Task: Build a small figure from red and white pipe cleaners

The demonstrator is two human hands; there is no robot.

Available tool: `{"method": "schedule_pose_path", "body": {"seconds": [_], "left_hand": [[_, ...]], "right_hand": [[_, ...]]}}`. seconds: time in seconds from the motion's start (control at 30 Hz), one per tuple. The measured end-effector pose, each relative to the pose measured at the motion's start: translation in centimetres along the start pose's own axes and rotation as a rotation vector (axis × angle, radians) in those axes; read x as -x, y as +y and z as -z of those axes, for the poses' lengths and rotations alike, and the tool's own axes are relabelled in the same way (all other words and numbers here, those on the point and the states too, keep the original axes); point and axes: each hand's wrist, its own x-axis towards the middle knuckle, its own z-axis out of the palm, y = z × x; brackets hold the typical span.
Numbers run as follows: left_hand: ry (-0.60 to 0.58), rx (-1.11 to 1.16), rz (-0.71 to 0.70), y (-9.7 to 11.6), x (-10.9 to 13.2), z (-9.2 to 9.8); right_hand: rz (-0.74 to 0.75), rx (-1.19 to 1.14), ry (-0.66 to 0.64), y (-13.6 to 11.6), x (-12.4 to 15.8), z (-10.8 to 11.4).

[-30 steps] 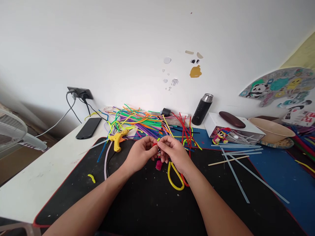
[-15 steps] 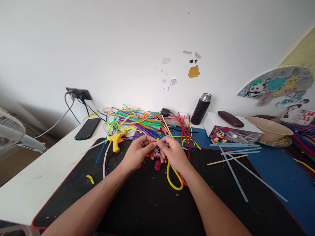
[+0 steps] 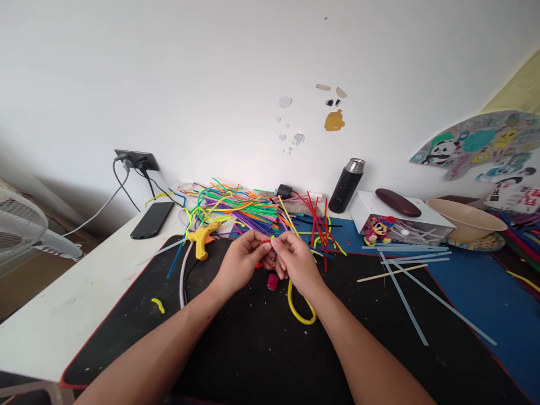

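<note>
My left hand [image 3: 242,260] and my right hand [image 3: 296,260] meet over the black mat, thumbs and fingers pinched together. Between them is a small pipe-cleaner figure [image 3: 273,282], its dark pink lower part showing below the fingers and the rest mostly hidden. A bit of red shows at the left fingertips and a bit of yellow-green by the right thumb; what these are I cannot make out. A looped yellow pipe cleaner [image 3: 302,321] lies beside my right wrist. To the left of my left hand rests a yellow glue gun [image 3: 202,239].
Behind my hands lies a pile of coloured pipe cleaners [image 3: 244,205]. On the right are clear glue sticks [image 3: 405,301], a finished doll [image 3: 378,232], a white box [image 3: 367,209] and a black flask [image 3: 346,185]. A phone [image 3: 152,219] and a fan [image 3: 25,219] are at left.
My fingers have shifted slightly around the small figure, and more red shows at the left fingertips. The whole view has shifted a little; both hands stay together.
</note>
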Motion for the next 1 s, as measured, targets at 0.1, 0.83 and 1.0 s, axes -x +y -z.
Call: {"method": "schedule_pose_path", "body": {"seconds": [0.1,0.83,1.0], "left_hand": [[0.024,0.016,-0.022,0.4,0.0,0.2],[-0.043,-0.042,0.046,0.0,-0.5,1.1],[-0.036,0.033,0.104,0.1,-0.8,1.2]], "right_hand": [[-0.068,-0.049,-0.063,-0.7,0.1,0.2],[0.084,0.233,-0.017,-0.2,-0.1,0.5],[0.049,0.200,-0.024,0.2,-0.3,0.6]]}}
